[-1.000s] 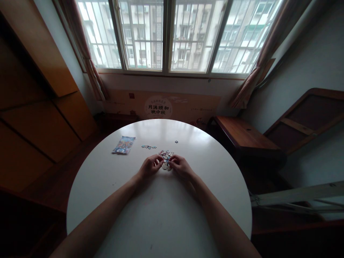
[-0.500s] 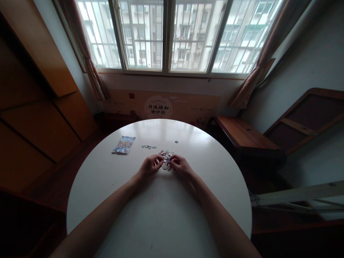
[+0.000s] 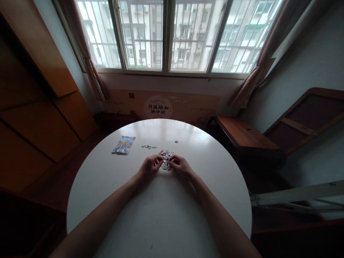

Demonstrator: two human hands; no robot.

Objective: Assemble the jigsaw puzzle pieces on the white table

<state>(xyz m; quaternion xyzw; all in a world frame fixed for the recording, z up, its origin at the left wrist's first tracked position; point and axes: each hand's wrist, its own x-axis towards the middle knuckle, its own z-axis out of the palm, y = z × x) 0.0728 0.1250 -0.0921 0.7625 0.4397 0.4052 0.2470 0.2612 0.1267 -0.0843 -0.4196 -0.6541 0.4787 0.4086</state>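
A heap of small jigsaw puzzle pieces (image 3: 166,154), mixed colours and pale backs, lies on the white round table (image 3: 161,222). My left hand (image 3: 150,165) is at the heap's left side, thumb and fingers closed in a pinch; whatever is between the tips is too small to make out. On the right side, my right hand (image 3: 180,165) pinches what looks like a puzzle piece, its fingertips over the heap. Behind the heap is a short row of puzzle pieces (image 3: 149,147), and a single puzzle piece (image 3: 176,141) lies apart to the right.
A colourful printed picture packet (image 3: 124,145) lies at the table's back left. Beyond the table are a printed board (image 3: 188,105) under the barred window, a wooden bench (image 3: 243,132) at the right, and orange cabinets (image 3: 24,136) at the left.
Almost nothing differs. The fingertips of my left hand have shifted very slightly at the heap; my right hand holds its place.
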